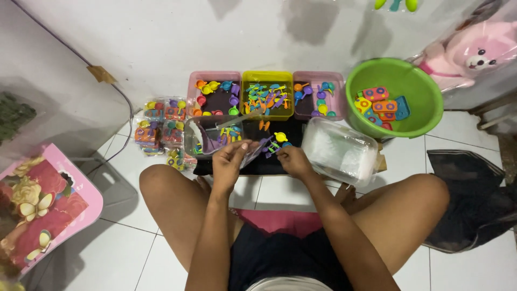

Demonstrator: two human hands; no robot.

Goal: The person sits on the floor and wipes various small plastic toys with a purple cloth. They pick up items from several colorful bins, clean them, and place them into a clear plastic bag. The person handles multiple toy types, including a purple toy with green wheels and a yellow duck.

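I sit cross-legged on a white tiled floor. My left hand (230, 159) grips a clear plastic bag (211, 136) that holds several small coloured plastic toys. My right hand (294, 159) pinches a small purple and green toy piece (272, 149) just beside the bag's mouth. Both hands hover over a black mat (258, 164) where a few loose toy pieces lie, a yellow one (280, 137) among them.
Against the wall stand a pink tray (214, 91), a yellow tray (267, 92) and another pink tray (319, 94) of small toys. A green basin (396, 97) holds flat toys. A clear lidded box (340, 151) sits right; filled bags (159, 126) and a floral-topped pink stool (37, 207) left.
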